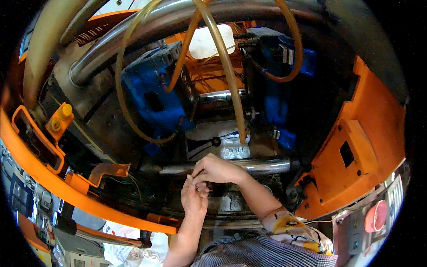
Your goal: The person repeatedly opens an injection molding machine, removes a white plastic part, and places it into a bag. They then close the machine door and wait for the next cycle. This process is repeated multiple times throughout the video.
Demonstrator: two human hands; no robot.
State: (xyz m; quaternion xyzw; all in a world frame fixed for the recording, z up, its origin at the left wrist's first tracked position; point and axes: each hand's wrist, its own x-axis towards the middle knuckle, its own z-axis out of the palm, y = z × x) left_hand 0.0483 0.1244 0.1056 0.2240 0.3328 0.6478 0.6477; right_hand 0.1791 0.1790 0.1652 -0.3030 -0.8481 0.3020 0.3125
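The fingers (201,167) of the right hand (221,171) and left hand (194,198) met, tips drawn close together; whether they pinched anything could not be told. A polished bar (269,166) lay crosswise behind the right hand, beyond the orange guard's (58,180) front corner. Farther back stood two blue blocks (144,82) with yellowish hoses (235,84).

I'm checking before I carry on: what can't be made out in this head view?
All in the head view:
- Anything pinched between the left grip and right grip: the fingers cover it, and it would be tiny.
- Middle of the shiny metal bar: behind the right hand.
- Upper end of the pale central hose: cut off by the top edge.
- Detail right of the right-hand blue block: lost in dark shadow.
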